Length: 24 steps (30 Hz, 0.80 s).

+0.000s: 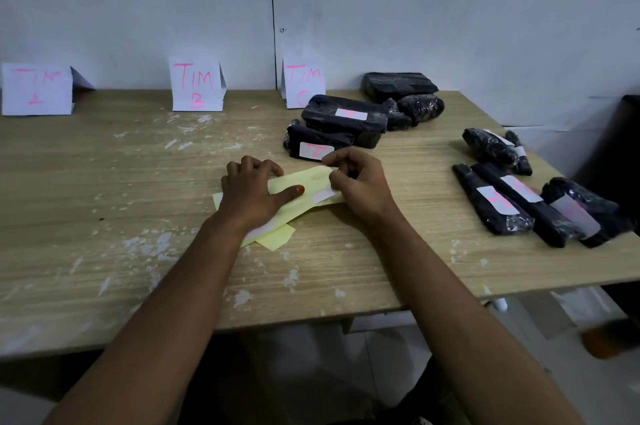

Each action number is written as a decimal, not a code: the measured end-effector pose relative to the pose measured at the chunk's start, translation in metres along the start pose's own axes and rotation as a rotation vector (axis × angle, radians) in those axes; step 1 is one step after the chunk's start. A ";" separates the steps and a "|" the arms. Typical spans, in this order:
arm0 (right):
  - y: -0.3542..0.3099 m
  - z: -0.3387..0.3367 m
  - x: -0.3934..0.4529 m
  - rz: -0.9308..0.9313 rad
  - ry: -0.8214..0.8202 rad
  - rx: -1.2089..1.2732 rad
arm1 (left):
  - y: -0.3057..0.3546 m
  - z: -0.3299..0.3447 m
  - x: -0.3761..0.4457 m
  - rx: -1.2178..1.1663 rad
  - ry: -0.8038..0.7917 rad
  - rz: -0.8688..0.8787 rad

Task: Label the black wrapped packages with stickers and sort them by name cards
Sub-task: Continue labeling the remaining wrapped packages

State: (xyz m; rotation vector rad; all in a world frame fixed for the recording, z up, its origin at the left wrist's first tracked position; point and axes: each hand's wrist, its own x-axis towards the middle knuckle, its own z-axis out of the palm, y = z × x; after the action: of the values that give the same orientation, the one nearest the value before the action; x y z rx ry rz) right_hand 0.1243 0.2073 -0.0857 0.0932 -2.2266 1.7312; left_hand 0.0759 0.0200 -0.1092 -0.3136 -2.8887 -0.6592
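A yellow sticker backing sheet (304, 182) lies mid-table. My left hand (251, 192) presses it flat with spread fingers. My right hand (356, 182) pinches a white sticker (323, 195) at the sheet's right end. Just beyond my hands lie two labelled black packages (343, 116), and behind them several unlabelled ones (398, 85). At the right edge sits another group of labelled black packages (519, 203). Three white name cards stand along the wall: TIM A (36, 89), TIM B (195, 83) and TIM C (303, 82).
The wooden table (121, 182) is speckled with white paint marks. Its right and front edges fall off to a tiled floor (381, 355). A second yellow sheet (275, 237) pokes out under my left wrist. A dark object stands at the far right.
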 end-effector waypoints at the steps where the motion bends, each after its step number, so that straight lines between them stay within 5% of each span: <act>1: 0.000 0.001 0.000 -0.005 0.019 0.018 | 0.000 0.000 0.000 0.004 -0.004 -0.001; 12: -0.006 -0.008 0.003 0.004 0.340 0.259 | 0.001 -0.001 0.000 -0.004 -0.004 -0.014; 17: -0.003 -0.013 0.002 -0.041 0.370 0.202 | 0.005 -0.006 -0.001 -0.014 0.184 0.133; 24: 0.007 0.000 -0.001 -0.227 0.240 -0.153 | 0.024 -0.006 -0.007 -0.539 0.214 0.312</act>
State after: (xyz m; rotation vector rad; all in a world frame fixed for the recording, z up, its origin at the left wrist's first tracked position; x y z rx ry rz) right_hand 0.1235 0.2091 -0.0926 0.0933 -2.0750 1.3728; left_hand 0.0893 0.0374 -0.0955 -0.6920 -2.3449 -1.3050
